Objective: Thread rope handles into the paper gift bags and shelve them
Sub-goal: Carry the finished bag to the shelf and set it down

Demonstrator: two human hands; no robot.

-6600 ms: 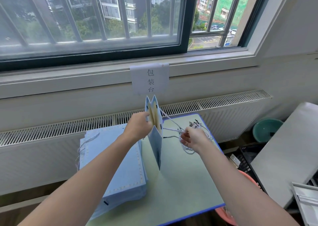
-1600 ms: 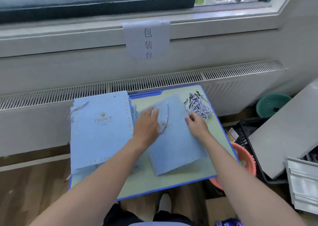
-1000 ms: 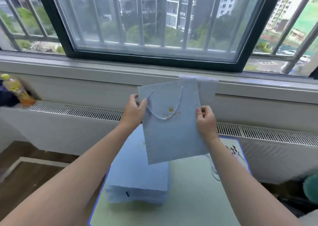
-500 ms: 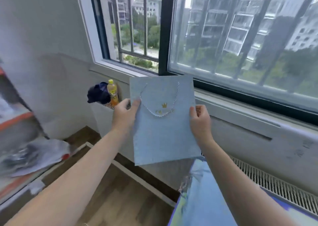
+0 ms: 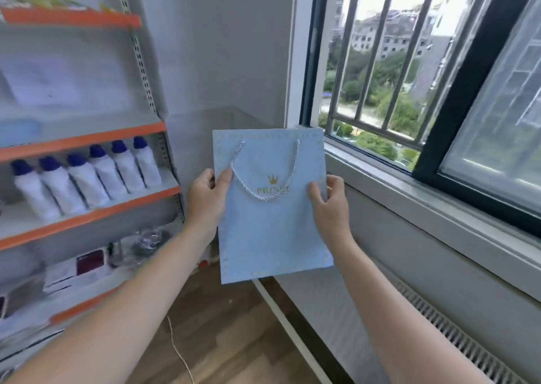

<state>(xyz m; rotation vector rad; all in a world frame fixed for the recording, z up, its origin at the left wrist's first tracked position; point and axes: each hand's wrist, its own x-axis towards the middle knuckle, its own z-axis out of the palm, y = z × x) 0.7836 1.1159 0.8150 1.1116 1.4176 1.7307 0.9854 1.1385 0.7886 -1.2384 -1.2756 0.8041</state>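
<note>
Swung round from the window, the view now takes in a shelving rack (image 5: 87,138) with white bottles (image 5: 87,179). Both hands hold the flat blue gift bag (image 5: 272,228) upright in mid-air: left hand (image 5: 205,199) and right hand (image 5: 330,205) pinch its side edges, rope handle (image 5: 265,179) drooping across its front.

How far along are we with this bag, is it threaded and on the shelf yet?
Threaded, at least on the side facing the camera: a rope handle loops across the front of the blue gift bag. In hand: the left hand and right hand pinch the flat bag by its side edges, held up in the air. Left: shelving it. The orange-edged shelf rack stands to the left, and the bag is not on it yet.
</note>
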